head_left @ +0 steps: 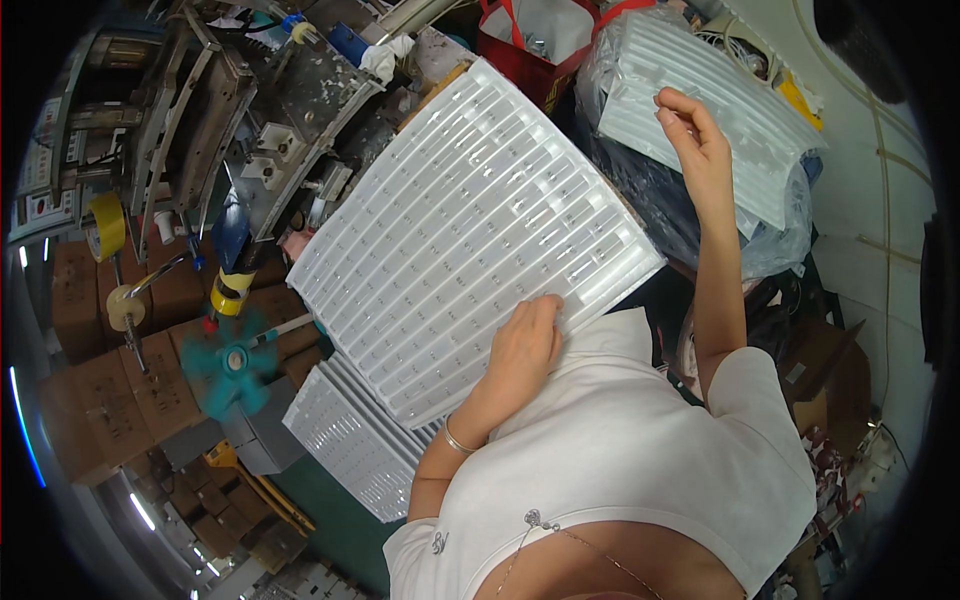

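- The left hand (525,345) lies flat on the near edge of a large white ribbed plastic tray (470,235), fingers stretched and close together, pressing on the tray's top face rather than curling round it; whether the thumb hooks under the edge cannot be told.
- That tray sits tilted in front of the person, its near corner under the left fingers (545,312), its far corner reaching toward a red bag (530,50).
- Small clear parts sit in the tray's narrow rows; they are too small to make out.
- The right hand (695,140) is raised, well apart from the large tray, fingers bent inward with thumb and fingertips nearly meeting at the edge of a stack of white trays in a clear plastic bag (720,110). The grip seems to pinch the bag or a tray edge, but this cannot be told for sure.
- A second ribbed tray stack (350,435) lies below the held tray, beside the left forearm.
- A teal fan (230,362) stands at the left, near cardboard boxes (110,400).
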Tool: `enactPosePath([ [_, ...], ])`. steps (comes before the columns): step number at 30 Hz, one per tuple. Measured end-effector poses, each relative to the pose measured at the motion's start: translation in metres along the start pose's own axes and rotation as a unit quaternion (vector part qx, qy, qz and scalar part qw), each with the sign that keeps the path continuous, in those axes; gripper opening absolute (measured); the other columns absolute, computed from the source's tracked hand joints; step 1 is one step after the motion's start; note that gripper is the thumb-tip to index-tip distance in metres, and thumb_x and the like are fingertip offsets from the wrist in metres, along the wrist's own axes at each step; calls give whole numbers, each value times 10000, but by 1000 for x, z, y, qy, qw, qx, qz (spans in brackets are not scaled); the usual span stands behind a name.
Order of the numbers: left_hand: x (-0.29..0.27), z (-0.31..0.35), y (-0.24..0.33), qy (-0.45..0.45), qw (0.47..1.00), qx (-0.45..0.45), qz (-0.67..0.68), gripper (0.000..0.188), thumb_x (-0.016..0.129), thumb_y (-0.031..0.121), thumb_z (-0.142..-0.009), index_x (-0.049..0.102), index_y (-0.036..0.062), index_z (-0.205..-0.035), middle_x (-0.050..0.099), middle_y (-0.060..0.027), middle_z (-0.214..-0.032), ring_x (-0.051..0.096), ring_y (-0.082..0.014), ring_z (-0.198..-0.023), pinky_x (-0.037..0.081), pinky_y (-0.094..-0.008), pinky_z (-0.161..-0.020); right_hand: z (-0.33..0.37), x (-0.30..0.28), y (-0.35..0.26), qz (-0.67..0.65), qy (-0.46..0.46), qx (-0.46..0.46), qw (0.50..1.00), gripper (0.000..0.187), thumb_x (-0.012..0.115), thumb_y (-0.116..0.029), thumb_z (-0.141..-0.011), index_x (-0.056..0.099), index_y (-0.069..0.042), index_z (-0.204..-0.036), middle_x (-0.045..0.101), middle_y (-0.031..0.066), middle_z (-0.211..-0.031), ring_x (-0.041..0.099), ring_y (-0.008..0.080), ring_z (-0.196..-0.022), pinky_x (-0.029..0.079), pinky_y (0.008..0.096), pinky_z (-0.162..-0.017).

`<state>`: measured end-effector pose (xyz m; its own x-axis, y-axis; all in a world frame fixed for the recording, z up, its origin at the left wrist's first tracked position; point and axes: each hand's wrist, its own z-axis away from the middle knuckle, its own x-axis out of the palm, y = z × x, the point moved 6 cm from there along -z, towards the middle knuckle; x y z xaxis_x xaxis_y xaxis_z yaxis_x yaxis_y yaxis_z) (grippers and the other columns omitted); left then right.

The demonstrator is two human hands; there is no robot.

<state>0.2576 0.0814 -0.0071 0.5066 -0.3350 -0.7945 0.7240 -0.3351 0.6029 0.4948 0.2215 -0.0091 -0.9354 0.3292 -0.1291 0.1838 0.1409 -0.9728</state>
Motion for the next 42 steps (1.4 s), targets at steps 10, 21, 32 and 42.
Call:
enactPosePath([
  [10, 56, -47, 21, -4, 987, 51, -150, 337, 642, 57, -700, 524, 40, -1015, 505, -65, -961, 510, -233, -855, 469, -315, -642, 6, -7, 3, -16, -3, -33, 999, 219, 581, -132, -879, 605, -29, -1071, 614, 49, -1073, 563, 110, -943, 436, 246, -849],
  [21, 36, -49, 33, 160, 978, 106, 86, 325, 585, -10, -649, 478, 2, -955, 497, -152, -947, 495, -306, -866, 421, -384, -759, 18, -10, 14, 11, -17, 8, 1000, 208, 573, -111, -883, 607, -3, -1058, 607, 71, -1094, 559, 110, -951, 430, 239, -855],
  [32, 45, -43, 22, 134, 981, 86, -114, 301, 624, 86, -680, 549, 60, -970, 519, -82, -1024, 493, -217, -949, 365, -352, -809, 19, -23, 30, 21, -19, 2, 1000, 197, 570, -106, -885, 607, -15, -1056, 608, 65, -1081, 554, 119, -982, 418, 241, -873],
  [42, -175, -62, -83, 474, 861, -64, -170, 364, 609, 212, -818, 565, 86, -1156, 536, -140, -1120, 482, -329, -1020, 365, -403, -903, 16, -19, 29, 63, -23, 0, 998, 216, 559, -100, -890, 595, -14, -1084, 607, 74, -1095, 559, 134, -1006, 424, 241, -859],
])
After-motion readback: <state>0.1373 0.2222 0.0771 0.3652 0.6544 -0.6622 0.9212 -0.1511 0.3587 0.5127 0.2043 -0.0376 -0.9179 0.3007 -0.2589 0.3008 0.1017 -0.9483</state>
